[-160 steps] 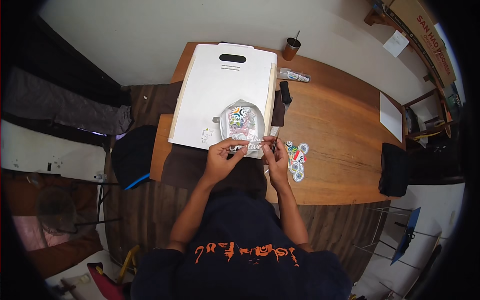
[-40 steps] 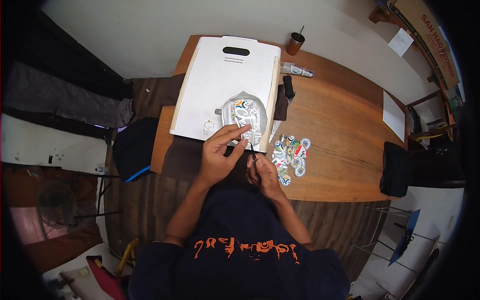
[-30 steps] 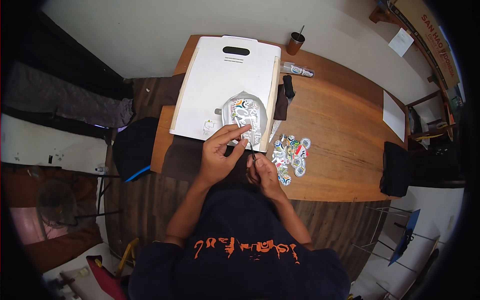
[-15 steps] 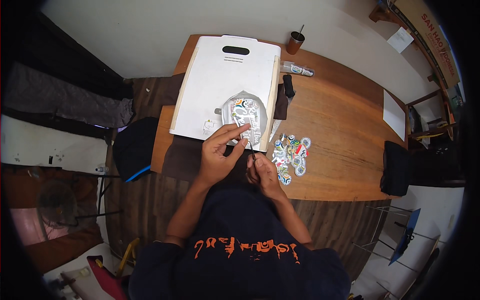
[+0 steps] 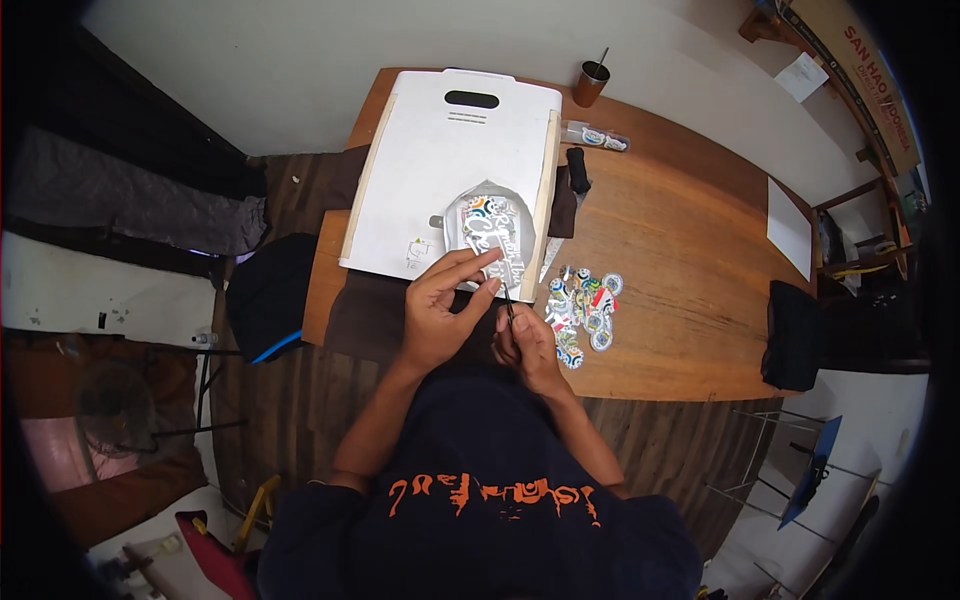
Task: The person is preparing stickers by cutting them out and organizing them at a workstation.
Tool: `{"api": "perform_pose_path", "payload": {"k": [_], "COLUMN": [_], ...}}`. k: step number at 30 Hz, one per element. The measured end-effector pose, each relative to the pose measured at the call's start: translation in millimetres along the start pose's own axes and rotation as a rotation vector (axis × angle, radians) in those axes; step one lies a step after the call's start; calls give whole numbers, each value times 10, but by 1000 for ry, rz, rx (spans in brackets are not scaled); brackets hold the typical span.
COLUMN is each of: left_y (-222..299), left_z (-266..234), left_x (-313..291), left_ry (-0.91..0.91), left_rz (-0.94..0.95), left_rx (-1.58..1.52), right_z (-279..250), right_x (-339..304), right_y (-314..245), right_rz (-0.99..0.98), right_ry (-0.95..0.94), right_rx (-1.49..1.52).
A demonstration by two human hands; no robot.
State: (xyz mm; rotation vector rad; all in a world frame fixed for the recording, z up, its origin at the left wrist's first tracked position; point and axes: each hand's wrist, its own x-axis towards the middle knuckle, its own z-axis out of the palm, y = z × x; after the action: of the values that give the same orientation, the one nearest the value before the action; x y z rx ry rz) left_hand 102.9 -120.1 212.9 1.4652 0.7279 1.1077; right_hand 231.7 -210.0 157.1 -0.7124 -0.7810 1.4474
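A rounded grey-and-white sticker sheet, with white lettering and colourful patterned patches, lies over the near part of a white board. My left hand has its forefinger and thumb closed on the sheet's near portion, covering some of it. Just to the right, my right hand grips a slim dark tool whose tip meets the sheet's near edge; its exact kind is too small to tell. Several cut-out stickers, round and irregular, are heaped on the wood right of that hand.
The board, with a handle slot, rests on a wooden table. Toward the back stand a brown cup with a stick in it and a clear sticker packet. A black item lies beside the board; a black bag sits at the right edge.
The slim tool and my right fingers have shifted very slightly at the sheet's near edge. My left hand keeps nearly the same place.
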Motion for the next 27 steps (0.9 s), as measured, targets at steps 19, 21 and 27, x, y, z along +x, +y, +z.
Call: {"api": "perform_pose_path", "payload": {"k": [19, 21, 27], "left_y": [-38, -42, -53], "left_z": [62, 79, 91], "left_x": [-15, -25, -39], "left_ry": [59, 65, 97], "left_rz": [54, 56, 31], "left_rx": [-1, -9, -19], "right_z": [24, 31, 39], "right_x": [-6, -12, -13], "right_y": [139, 147, 134], "right_rz": [-43, -41, -29], "right_ry": [42, 65, 63], "right_rx": [32, 35, 38]}}
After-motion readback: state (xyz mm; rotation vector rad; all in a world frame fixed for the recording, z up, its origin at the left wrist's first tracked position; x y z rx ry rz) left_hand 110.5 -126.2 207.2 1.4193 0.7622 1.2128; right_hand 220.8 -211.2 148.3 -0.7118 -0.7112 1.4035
